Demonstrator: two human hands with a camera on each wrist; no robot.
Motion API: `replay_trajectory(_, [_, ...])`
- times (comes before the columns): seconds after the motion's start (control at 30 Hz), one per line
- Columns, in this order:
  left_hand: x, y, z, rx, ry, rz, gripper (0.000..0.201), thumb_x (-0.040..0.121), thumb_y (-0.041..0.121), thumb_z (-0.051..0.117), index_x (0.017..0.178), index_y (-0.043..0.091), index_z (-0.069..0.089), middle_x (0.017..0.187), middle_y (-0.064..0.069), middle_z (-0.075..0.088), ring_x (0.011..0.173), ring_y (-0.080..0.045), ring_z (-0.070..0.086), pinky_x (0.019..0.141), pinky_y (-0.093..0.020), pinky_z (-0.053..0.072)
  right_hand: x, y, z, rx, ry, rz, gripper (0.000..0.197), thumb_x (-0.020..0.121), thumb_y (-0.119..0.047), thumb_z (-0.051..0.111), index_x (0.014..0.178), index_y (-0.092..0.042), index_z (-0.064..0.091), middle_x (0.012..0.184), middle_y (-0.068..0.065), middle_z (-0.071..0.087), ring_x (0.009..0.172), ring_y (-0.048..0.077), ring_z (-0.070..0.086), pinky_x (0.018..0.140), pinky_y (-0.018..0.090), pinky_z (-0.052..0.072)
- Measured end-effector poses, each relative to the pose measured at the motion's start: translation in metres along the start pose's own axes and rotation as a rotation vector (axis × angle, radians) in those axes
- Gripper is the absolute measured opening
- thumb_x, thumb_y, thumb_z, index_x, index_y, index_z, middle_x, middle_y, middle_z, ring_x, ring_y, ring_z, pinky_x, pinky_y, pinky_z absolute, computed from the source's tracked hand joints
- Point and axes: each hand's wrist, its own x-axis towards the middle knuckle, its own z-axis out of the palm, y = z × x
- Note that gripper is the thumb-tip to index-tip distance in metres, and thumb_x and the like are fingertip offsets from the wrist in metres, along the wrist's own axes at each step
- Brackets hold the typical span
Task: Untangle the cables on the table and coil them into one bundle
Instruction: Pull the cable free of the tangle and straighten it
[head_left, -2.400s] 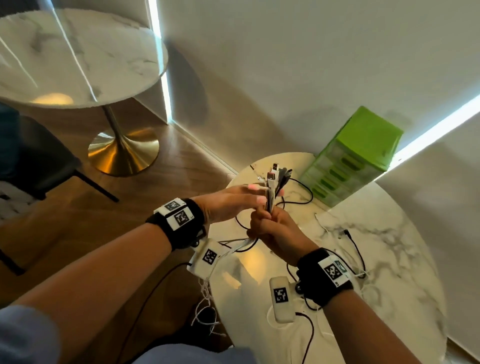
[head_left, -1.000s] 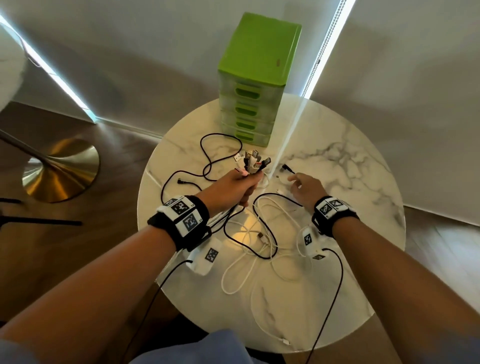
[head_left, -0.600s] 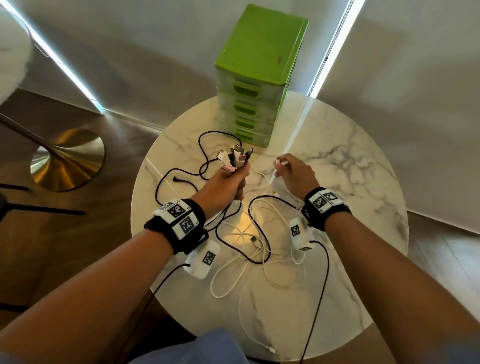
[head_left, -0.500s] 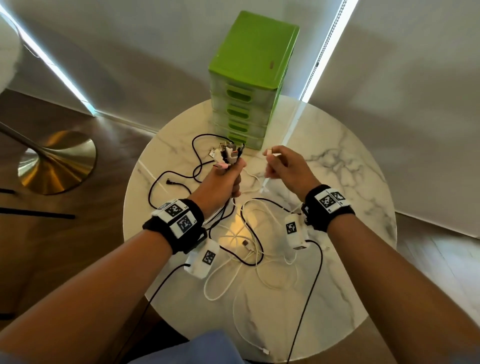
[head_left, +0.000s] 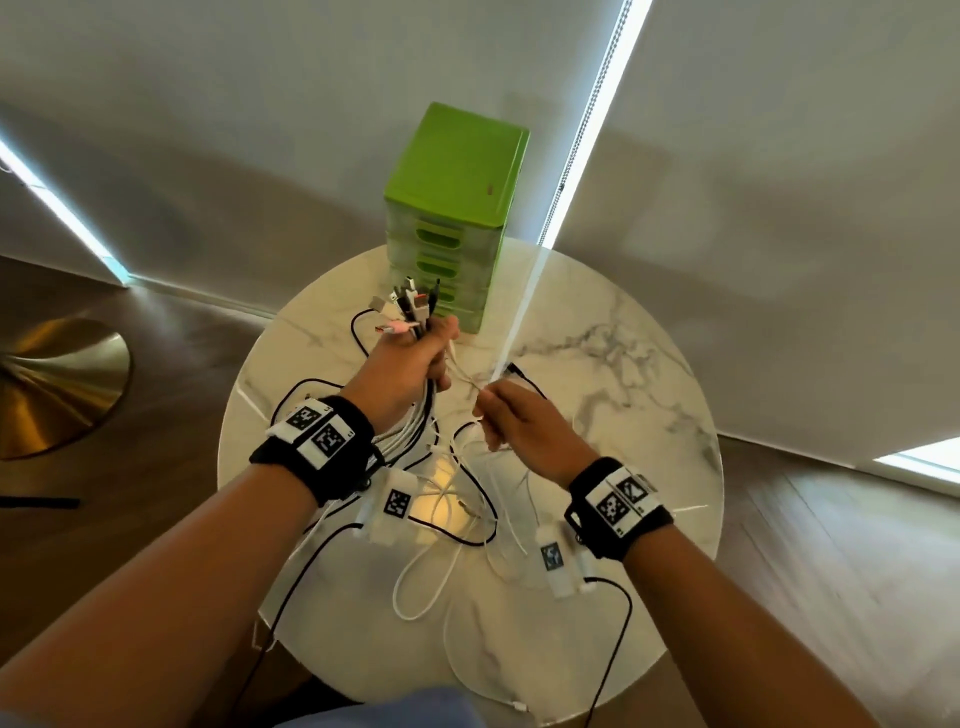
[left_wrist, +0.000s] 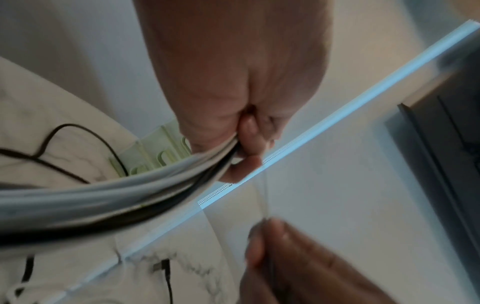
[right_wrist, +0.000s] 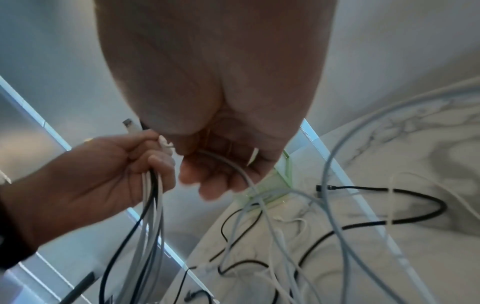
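My left hand (head_left: 431, 358) is raised over the round marble table (head_left: 623, 364) and grips a bundle of white and black cables (head_left: 415, 415) in a fist. Several plugs (head_left: 410, 306) stick up out of it. In the left wrist view the cable bundle (left_wrist: 130, 195) runs out of my fist. My right hand (head_left: 485, 421) is just to the right and a little lower, pinching a thin white cable (head_left: 462, 376) that runs up to the left hand. The right wrist view shows this white cable (right_wrist: 233, 164) passing under my curled fingers. Loose white loops (head_left: 426, 587) and black cable (head_left: 467, 540) lie tangled below.
A green drawer unit (head_left: 457, 208) stands at the table's far edge, close behind the plugs. A black plug (head_left: 511, 370) lies right of my hands. A second table's brass foot (head_left: 52, 384) is on the wooden floor at left. Cables hang over the near edge.
My right hand picked a white cable end off the table and carried it to the left hand's bundle. It has since drawn back toward me along that cable. The left hand rose slightly.
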Motion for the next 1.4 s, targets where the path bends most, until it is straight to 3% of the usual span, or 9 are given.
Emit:
replay_trajectory(0.17, [-0.002,0.003,-0.004,-0.247,0.023,-0.141,0.029,0.105,0.016,0.049,0.077,0.024,0.046,0.054,0.009,0.024,0.05,-0.009,0.024,0.059,-0.031,0.034,-0.01,-0.002,0.011,0.043,0.363,0.005,0.031,0.102,-0.047,0.042,0.081,-0.029,0.056,0.058,-0.014,0.049,0.056,0.012,0.046,0.062,0.033,0.041])
replay_trajectory(0.27, [-0.009,-0.005,0.001,-0.29,-0.013,-0.194,0.028,0.099,0.011,0.041,0.076,0.025,0.039,0.057,0.008,0.026,0.053,-0.01,0.023,0.06,-0.031,0.031,-0.008,-0.017,0.015,0.08,0.407,0.013,0.03,0.099,-0.051,0.043,0.079,-0.033,0.057,0.054,-0.017,0.048,0.055,0.011,0.044,0.06,0.035,0.038])
replay_trajectory(0.5, [-0.036,-0.013,0.022,-0.225,-0.123,-0.113,0.027,0.099,0.025,0.051,0.074,0.026,0.04,0.057,0.01,0.032,0.058,-0.01,0.031,0.061,-0.032,0.029,-0.009,-0.038,0.032,0.079,0.396,0.04,0.033,0.104,-0.029,0.046,0.074,-0.021,0.059,0.061,-0.005,0.052,0.056,0.013,0.046,0.064,0.037,0.038])
replay_trajectory(0.7, [-0.04,-0.012,0.022,-0.023,-0.132,-0.033,0.042,0.109,0.044,0.036,0.086,0.015,0.057,0.065,0.01,0.063,0.07,-0.004,0.063,0.075,-0.03,0.052,-0.018,-0.045,0.042,0.002,0.251,0.008,0.036,0.107,-0.034,0.042,0.073,-0.029,0.052,0.061,-0.01,0.053,0.053,0.008,0.047,0.06,0.035,0.04])
replay_trajectory(0.83, [-0.038,-0.011,0.015,0.171,-0.124,0.078,0.052,0.108,0.05,0.034,0.073,0.014,0.048,0.061,0.005,0.048,0.059,-0.01,0.047,0.066,-0.031,0.042,-0.023,-0.047,0.042,-0.028,0.22,-0.019,0.035,0.109,-0.034,0.039,0.079,-0.022,0.053,0.061,-0.008,0.054,0.053,0.011,0.049,0.063,0.035,0.045])
replay_trajectory(1.03, [-0.027,0.006,0.007,0.141,-0.101,0.144,0.047,0.109,0.042,0.029,0.087,0.009,0.053,0.088,-0.033,0.058,0.079,-0.011,0.073,0.069,-0.025,0.06,-0.028,-0.02,0.039,0.119,0.074,0.027,0.045,0.108,-0.043,0.038,0.083,-0.013,0.059,0.061,0.0,0.052,0.059,0.02,0.05,0.067,0.036,0.045])
replay_trajectory(1.13, [-0.025,0.02,-0.002,0.106,-0.085,0.139,0.051,0.108,0.047,0.031,0.075,0.011,0.046,0.074,-0.025,0.053,0.068,-0.026,0.072,0.07,-0.035,0.062,-0.033,-0.003,0.045,0.06,-0.026,0.035,0.052,0.107,-0.049,0.034,0.083,-0.01,0.058,0.061,-0.004,0.05,0.06,0.017,0.049,0.068,0.031,0.045])
replay_trajectory(1.3, [-0.014,0.043,-0.027,0.041,-0.035,0.221,0.046,0.107,0.052,0.031,0.072,0.022,0.034,0.06,0.004,0.032,0.049,-0.011,0.029,0.047,-0.025,0.029,-0.039,0.039,0.05,-0.17,-0.137,0.072,0.051,0.104,-0.059,0.03,0.081,-0.02,0.054,0.062,-0.009,0.052,0.061,0.01,0.051,0.071,0.03,0.046])
replay_trajectory(1.4, [-0.012,0.063,-0.045,0.033,0.009,0.264,0.044,0.108,0.051,0.029,0.073,0.024,0.033,0.058,0.008,0.033,0.049,-0.008,0.025,0.045,-0.022,0.024,-0.042,0.065,0.036,-0.248,-0.123,0.146,0.05,0.102,-0.063,0.027,0.082,-0.025,0.054,0.065,-0.007,0.056,0.063,0.011,0.056,0.077,0.037,0.05])
